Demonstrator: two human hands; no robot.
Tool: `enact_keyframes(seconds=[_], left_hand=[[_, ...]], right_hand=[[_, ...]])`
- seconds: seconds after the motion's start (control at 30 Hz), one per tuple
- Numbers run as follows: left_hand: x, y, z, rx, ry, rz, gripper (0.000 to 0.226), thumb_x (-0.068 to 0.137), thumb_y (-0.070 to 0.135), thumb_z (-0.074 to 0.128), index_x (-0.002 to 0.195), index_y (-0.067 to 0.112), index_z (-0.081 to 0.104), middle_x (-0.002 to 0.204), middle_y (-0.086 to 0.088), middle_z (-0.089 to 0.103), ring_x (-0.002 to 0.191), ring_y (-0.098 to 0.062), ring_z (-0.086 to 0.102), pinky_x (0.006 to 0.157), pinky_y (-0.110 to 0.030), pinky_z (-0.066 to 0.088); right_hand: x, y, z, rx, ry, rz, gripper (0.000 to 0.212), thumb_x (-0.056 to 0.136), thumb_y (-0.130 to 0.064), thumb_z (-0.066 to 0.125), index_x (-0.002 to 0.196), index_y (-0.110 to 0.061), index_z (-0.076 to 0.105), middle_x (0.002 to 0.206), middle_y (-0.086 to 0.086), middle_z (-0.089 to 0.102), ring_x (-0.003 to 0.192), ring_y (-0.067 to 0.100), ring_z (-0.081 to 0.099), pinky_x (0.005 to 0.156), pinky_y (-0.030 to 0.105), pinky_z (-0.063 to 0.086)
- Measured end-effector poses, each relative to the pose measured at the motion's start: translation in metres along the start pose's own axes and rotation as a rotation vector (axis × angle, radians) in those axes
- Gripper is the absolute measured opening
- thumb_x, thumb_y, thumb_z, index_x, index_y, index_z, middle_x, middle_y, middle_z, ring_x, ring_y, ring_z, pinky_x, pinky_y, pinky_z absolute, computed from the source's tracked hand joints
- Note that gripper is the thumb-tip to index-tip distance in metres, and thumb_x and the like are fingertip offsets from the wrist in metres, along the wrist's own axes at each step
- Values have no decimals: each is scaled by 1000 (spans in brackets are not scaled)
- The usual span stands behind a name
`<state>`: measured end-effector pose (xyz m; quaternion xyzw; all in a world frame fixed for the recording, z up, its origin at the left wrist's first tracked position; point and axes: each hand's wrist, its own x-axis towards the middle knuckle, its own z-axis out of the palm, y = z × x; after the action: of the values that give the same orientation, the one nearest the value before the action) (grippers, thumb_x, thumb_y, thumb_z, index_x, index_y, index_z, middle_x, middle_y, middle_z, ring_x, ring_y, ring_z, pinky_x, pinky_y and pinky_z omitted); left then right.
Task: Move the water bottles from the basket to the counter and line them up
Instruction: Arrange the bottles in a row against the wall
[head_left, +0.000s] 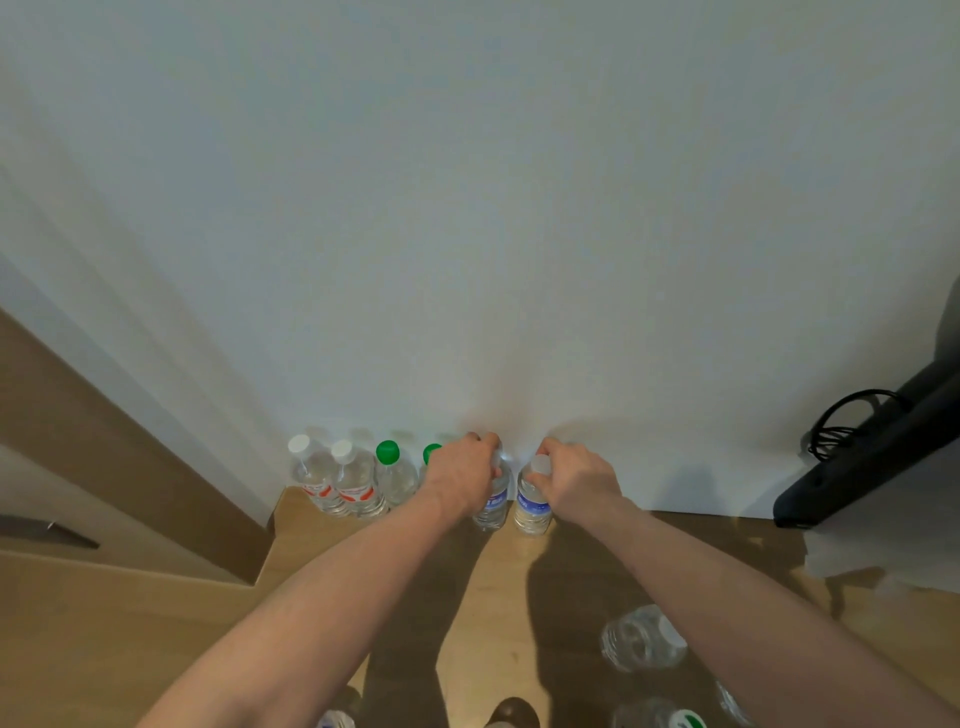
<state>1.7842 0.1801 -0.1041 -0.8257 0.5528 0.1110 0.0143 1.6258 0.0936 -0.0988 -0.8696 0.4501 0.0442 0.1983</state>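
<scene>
- Nearest the lens: more bottles low in the view, a clear one lying beside the right forearm and a green-labelled one cut off by the bottom edge; probably the stock not yet moved, though no basket could be made out around them.
- Farther out, on the wooden surface: a row standing upright against the white wall, likely set there so the wall serves as a straight guide.
- From the left of that row: two white-capped bottles with red labels, just beside each other, then two green-capped bottles, the second mostly hidden behind the left hand.
- Left hand: fingers curled round the top of a blue-labelled bottle, gripped from above; cap covered by the fingers.
- Right hand: fingers and thumb pinching the neck of a second blue-labelled bottle, its white cap showing just left of the knuckles.
- Both blue-labelled bottles upright, bases on or very near the surface, just beside each other at the right end of the row; each directly under its hand.
- Held at the tops, probably to steady them while being nudged into line.
- At the far right, well apart: a dark object with a coiled black cable.
</scene>
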Motion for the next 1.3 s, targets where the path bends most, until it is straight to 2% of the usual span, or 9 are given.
enact_keyframes(seconds=[0.1,0.43,0.63,0.73,0.87,0.93,1.03,1.2,1.3], left_hand=[[-1,-1,2,-25,-4,2,39,104,31,58,140,23,47,123,-6,60,101,-33,68,76,-42,50],[-2,-4,3,-25,13,-18,44,101,29,65,141,28,48,126,-3,59,99,-30,69,78,-43,57],[-14,8,-16,41,8,-27,43,105,33,57,145,23,46,132,-6,58,106,-32,68,83,-44,56],[-47,16,-33,-65,87,-13,45,106,36,53,149,25,44,140,-4,52,106,-29,68,80,-42,53],[-138,26,-42,-373,201,109,40,104,45,54,143,35,52,133,14,56,83,0,67,80,-37,57],[-183,28,-39,-447,185,137,36,103,50,54,137,41,54,127,23,54,88,7,65,81,-31,57],[-224,29,-26,-485,158,141,32,100,54,55,130,45,58,119,28,53,97,7,63,80,-28,55],[-249,47,-5,-512,172,86,27,101,50,57,127,43,61,115,28,55,96,7,61,79,-32,57],[-265,54,1,-528,190,47,27,101,47,57,128,41,62,114,27,56,95,5,62,79,-34,58]], right_hand=[[1,-4,6,15,14,-17,42,104,-48,56,137,-23,54,126,7,65,118,30,62,94,37,47],[4,-9,-2,0,-24,-27,45,106,-45,55,146,-25,52,131,10,68,118,32,65,95,40,53],[-18,5,-36,54,-85,-66,53,103,-46,60,152,-30,48,138,1,65,119,25,65,99,41,55],[-54,20,-58,120,-109,-83,48,101,-48,63,145,-36,53,131,-7,64,109,17,63,98,37,54],[-138,56,-85,286,-100,-119,39,99,-51,63,137,-49,56,124,-24,59,96,1,63,96,32,54],[-184,75,-92,341,-87,-106,37,99,-51,64,135,-53,56,122,-29,60,95,-4,65,88,25,57],[-234,97,-88,349,-73,-69,39,98,-50,66,135,-56,55,119,-32,61,101,-7,63,89,30,61],[-275,102,-67,358,-93,-91,38,97,-49,68,131,-59,54,114,-32,62,101,-6,64,91,29,62],[-288,82,-51,305,-167,-171,41,97,-50,67,133,-61,50,109,-38,51,100,-7,60,94,25,57]])
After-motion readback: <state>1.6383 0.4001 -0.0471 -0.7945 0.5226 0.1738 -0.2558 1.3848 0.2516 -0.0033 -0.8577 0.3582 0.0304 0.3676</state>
